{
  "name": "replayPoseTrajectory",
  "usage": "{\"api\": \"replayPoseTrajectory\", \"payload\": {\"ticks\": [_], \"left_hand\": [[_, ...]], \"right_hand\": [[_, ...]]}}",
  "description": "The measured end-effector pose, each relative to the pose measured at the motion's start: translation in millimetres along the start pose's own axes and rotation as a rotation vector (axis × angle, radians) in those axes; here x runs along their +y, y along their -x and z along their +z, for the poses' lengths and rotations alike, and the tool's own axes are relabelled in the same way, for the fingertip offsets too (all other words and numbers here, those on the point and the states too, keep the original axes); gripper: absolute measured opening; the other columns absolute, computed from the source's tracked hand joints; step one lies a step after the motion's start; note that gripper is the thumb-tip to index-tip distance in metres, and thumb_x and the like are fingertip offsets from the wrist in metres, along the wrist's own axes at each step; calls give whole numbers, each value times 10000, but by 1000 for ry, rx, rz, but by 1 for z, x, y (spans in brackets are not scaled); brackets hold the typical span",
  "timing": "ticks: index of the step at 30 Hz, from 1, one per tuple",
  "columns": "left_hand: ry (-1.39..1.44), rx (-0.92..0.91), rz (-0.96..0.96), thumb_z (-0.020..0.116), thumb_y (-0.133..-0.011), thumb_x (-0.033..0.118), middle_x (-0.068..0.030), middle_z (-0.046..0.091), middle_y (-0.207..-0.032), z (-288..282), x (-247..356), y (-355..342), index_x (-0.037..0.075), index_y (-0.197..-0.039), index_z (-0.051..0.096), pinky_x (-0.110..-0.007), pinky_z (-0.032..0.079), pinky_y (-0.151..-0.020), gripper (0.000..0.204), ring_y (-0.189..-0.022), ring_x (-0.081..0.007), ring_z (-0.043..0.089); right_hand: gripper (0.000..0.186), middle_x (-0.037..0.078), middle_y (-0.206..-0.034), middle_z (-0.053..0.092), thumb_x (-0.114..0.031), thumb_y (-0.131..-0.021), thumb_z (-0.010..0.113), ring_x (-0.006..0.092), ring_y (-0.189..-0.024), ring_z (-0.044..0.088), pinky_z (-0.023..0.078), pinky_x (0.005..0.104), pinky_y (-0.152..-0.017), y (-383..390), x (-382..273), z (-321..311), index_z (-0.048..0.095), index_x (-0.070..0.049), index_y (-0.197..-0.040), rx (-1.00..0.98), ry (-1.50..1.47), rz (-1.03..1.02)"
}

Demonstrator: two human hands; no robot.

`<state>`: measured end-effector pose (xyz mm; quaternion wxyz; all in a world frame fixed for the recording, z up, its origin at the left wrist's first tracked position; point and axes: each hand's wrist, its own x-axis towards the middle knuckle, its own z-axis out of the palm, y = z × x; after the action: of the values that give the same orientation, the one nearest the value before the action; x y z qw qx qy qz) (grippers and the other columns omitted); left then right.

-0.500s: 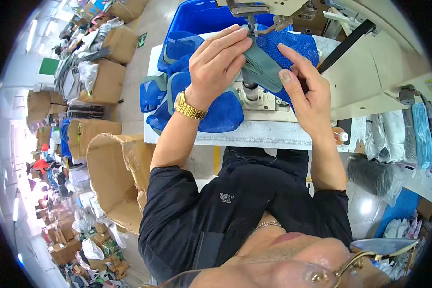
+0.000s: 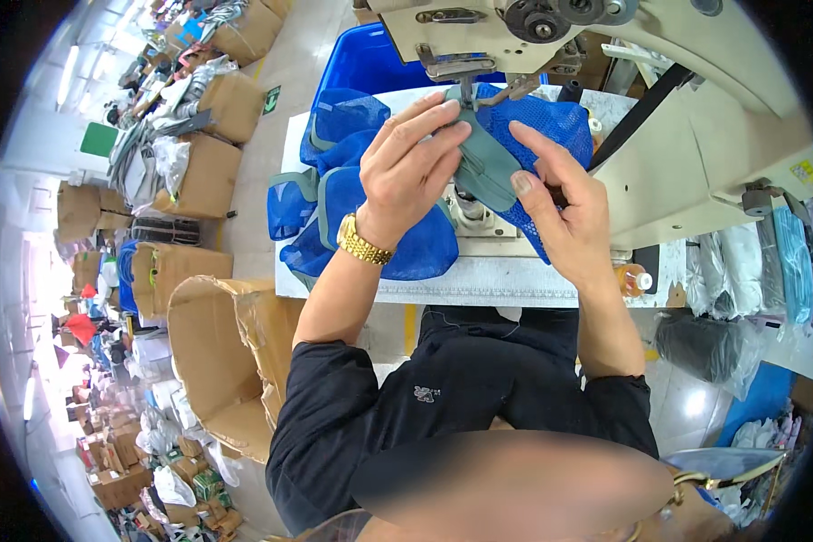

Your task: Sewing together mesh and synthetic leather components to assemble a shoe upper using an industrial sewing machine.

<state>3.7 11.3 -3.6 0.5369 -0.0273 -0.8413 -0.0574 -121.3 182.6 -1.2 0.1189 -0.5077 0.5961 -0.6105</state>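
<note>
A blue mesh piece with a grey-green fabric band [image 2: 490,164] lies beneath the presser foot [image 2: 467,93] of a sewing machine [image 2: 479,45]. My left hand [image 2: 411,167], a gold watch on its wrist, rests with stretched fingers on the band's left edge, fingertips close to the foot. On the other side my right hand [image 2: 565,203] pinches the piece, thumb on the band, forefinger extended over the blue mesh [image 2: 551,135] and the other fingers curled, partly hidden. Left of my hands, several blue mesh pieces [image 2: 348,117] with similar grey-green edging are heaped on the white table [image 2: 406,291].
A blue bin [image 2: 357,59] stands behind the table. An open cardboard box [image 2: 212,361] is at the left by my elbow. A small bottle [image 2: 632,280] sits near my right forearm. Plastic-wrapped goods [image 2: 709,348] lie at the right; cartons [image 2: 203,167] line the far left.
The whole scene sits lower in the picture, with more of the machine head showing. The band looks straighter and less bunched between my hands, and both hands stay on the piece.
</note>
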Motion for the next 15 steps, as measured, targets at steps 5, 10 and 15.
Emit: {"api": "replayPoseTrajectory", "payload": {"ticks": [5,10,15], "left_hand": [[41,-4,-63,753,-707,-33,-105,693,-1121,-1,-1,-3,44,-980,731,-361,551,-891,285,-1096,-298,654],[69,11,-103,737,-715,-39,-108,691,-1129,1,0,-2,52,-993,731,-364,546,-892,293,-1090,-302,652],[57,18,-112,724,-724,-48,-110,685,-1145,5,3,0,57,-1003,731,-368,536,-900,298,-1094,-299,646]], "right_hand": [[421,3,-705,467,-95,-881,684,64,-594,391,342,217,-539,0,-1,4,598,-65,-1292,10,-57,0],[391,37,-786,544,-144,-884,684,98,-646,470,383,247,-560,-8,0,-2,615,-41,-1255,26,-32,-59],[310,44,-835,525,-120,-905,645,113,-739,499,401,241,-649,-39,1,-9,632,7,-1188,-66,-75,-77]]}}
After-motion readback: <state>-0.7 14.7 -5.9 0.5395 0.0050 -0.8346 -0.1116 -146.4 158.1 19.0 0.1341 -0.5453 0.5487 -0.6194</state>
